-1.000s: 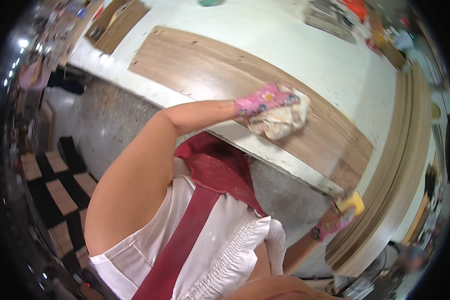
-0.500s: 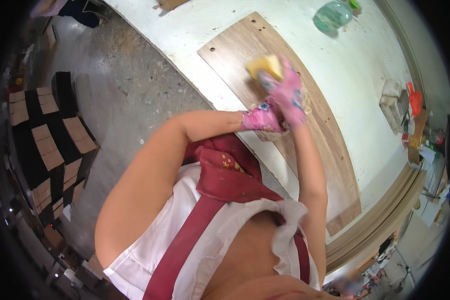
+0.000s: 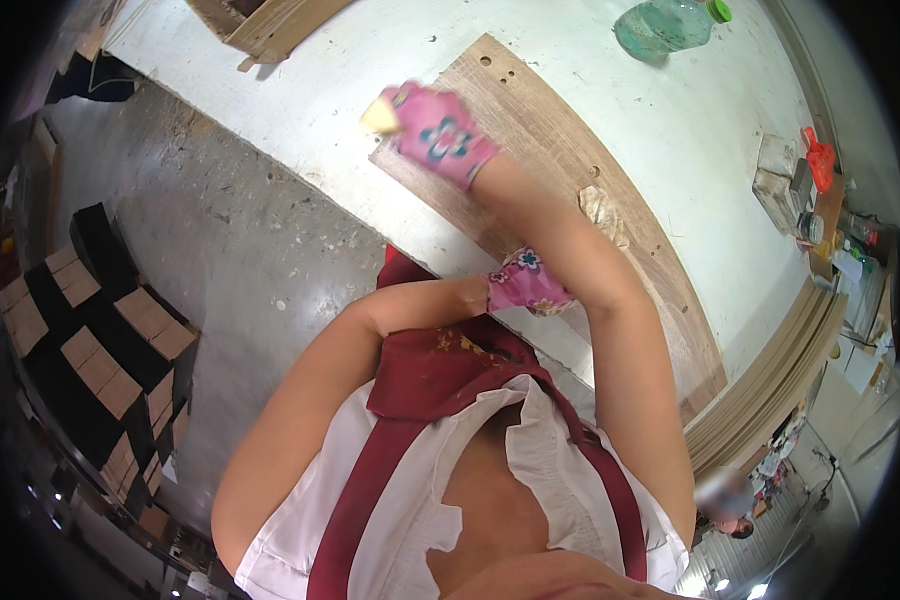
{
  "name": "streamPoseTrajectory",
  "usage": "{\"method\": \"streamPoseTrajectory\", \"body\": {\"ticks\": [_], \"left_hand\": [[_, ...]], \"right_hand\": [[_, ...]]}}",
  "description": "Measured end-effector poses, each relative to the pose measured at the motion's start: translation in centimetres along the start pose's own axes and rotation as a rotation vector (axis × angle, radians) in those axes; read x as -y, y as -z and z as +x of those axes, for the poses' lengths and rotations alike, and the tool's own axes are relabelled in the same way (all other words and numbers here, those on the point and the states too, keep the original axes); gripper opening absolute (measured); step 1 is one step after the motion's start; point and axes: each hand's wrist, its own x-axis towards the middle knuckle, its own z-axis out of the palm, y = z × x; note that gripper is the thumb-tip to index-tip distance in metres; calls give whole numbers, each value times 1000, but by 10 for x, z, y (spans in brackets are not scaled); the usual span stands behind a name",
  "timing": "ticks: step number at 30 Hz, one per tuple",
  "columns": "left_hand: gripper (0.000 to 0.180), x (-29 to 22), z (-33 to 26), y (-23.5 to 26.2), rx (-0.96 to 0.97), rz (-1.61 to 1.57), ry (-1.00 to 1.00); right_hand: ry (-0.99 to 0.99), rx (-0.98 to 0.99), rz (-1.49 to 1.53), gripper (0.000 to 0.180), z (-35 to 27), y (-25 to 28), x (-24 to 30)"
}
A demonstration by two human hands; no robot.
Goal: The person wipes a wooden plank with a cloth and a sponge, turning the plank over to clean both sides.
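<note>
A wood-grain panel with one curved edge and drilled holes lies flat on the white worktable. My right hand, in a pink flowered glove, is closed around a yellow sponge at the panel's far left corner; both are blurred by motion. The right forearm crosses over my left hand, which wears a matching glove and rests low over the panel's near edge. Its fingers are hidden behind that forearm. A crumpled off-white rag shows on the panel just past the forearm; whether the left hand touches it is hidden.
A clear bottle with a green cap lies on the table beyond the panel. An open cardboard box sits at the far left. Stacked boards stand at the right, with cartons on the floor at left. Another person is at lower right.
My right hand has swept the sponge far and left to the panel's corner. My left hand stays near the panel's near edge. The view has shifted, bringing more of the cardboard box in.
</note>
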Motion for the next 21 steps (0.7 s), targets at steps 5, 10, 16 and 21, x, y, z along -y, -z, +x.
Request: {"method": "streamPoseTrajectory", "body": {"ticks": [5, 10, 16, 21], "left_hand": [[38, -30, 9, 25, -27, 48, -53], [48, -46, 14, 42, -59, 360, -225], [44, -44, 15, 37, -52, 132, -154], [47, -50, 21, 42, 25, 336, -144]], "right_hand": [[-278, -558, 94, 48, 30, 45, -109], [-397, -712, 258, 50, 32, 52, -127], [-425, -679, 289, 50, 12, 26, -118], [-717, -577, 314, 32, -116, 18, -133]]}}
